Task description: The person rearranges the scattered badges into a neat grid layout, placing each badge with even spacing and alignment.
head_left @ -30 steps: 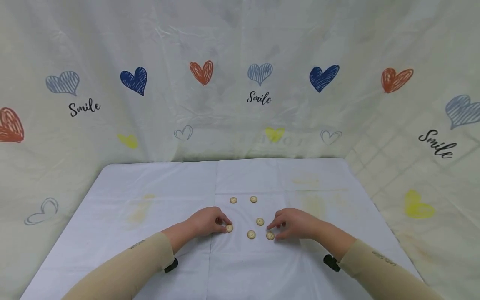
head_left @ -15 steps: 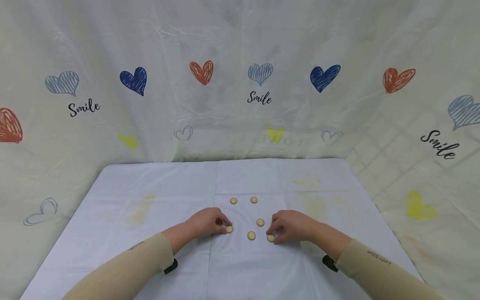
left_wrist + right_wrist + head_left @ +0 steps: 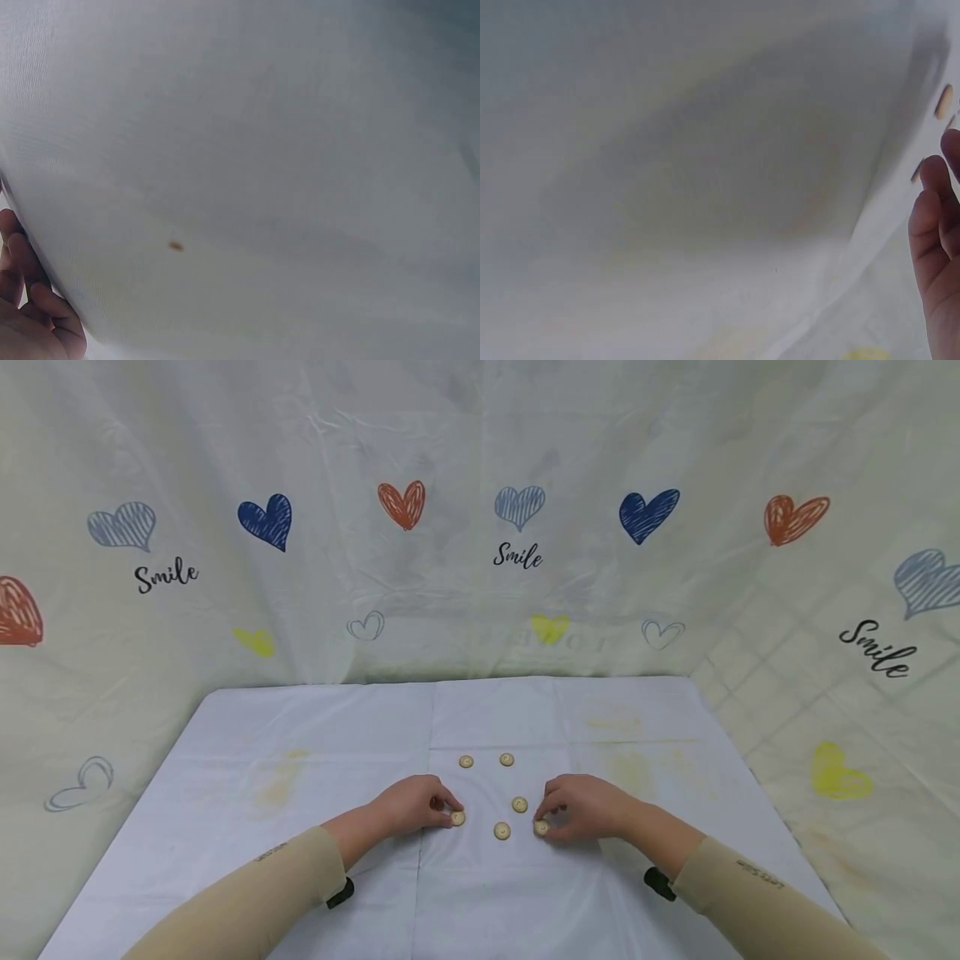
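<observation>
Between the thumb and forefinger of my left hand (image 3: 411, 803) is a round, pale wooden button (image 3: 458, 818), low over the white cloth. My right hand (image 3: 588, 806) pinches a matching button (image 3: 541, 828) by its right side, fingertips near the cloth. A loose button (image 3: 520, 805) lies just left of the right fingertips, and another button (image 3: 502, 831) sits a little nearer. In the left wrist view only the curled fingers of the left hand (image 3: 37, 307) show at the lower left edge. The right wrist view catches part of the right hand (image 3: 937, 240); the pinched button is hidden there.
Two more buttons lie farther back, a left one (image 3: 467, 762) and a right one (image 3: 507, 760). A white cloth (image 3: 360, 718) with faint yellowish stains covers the table. Behind and beside it hangs a pale curtain (image 3: 450, 577) printed with hearts and "Smile".
My right hand has closed its fingertips on the rightmost button, which shifted slightly nearer and then back. The left hand holds its button in the same place, and the other buttons stay put.
</observation>
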The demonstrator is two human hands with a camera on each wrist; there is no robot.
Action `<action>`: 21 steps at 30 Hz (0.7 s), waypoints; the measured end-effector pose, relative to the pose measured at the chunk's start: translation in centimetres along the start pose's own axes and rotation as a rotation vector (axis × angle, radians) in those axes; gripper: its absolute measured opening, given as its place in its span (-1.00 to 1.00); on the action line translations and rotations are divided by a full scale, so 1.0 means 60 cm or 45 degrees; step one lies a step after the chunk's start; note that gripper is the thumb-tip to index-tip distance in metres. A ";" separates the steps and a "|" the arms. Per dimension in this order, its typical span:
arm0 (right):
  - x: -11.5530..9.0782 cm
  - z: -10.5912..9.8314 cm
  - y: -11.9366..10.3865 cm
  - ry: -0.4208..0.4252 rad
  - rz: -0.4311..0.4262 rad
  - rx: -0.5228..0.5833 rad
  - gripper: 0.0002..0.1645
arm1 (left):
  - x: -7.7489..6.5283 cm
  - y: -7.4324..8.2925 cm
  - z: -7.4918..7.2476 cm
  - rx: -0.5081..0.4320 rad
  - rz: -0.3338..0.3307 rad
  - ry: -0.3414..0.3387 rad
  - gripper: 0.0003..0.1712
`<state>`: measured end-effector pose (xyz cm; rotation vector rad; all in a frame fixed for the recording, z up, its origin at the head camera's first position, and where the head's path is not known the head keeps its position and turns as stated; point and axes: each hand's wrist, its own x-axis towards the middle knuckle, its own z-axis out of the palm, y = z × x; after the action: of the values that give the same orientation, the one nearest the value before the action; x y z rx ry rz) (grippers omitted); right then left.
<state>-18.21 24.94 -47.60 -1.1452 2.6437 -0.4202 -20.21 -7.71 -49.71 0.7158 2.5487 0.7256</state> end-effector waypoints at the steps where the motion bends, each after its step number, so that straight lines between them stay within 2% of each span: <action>1: 0.000 -0.004 -0.001 0.005 0.014 0.003 -0.80 | -0.001 0.001 0.000 0.003 0.002 0.000 -0.80; 6: 0.000 -0.019 -0.001 0.012 0.057 0.018 -0.79 | -0.003 0.003 -0.001 0.002 0.001 0.001 -0.80; 12: 0.002 -0.028 0.018 0.050 0.117 0.059 -0.79 | -0.002 0.002 -0.001 -0.002 -0.004 0.000 -0.79; 21: 0.022 -0.047 0.064 0.106 0.331 0.119 -0.84 | -0.003 0.002 0.000 -0.011 -0.003 0.007 -0.79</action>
<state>-22.56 26.98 -46.46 -0.7590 2.7619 -0.5428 -20.03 -7.73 -49.59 0.7087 2.5499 0.7382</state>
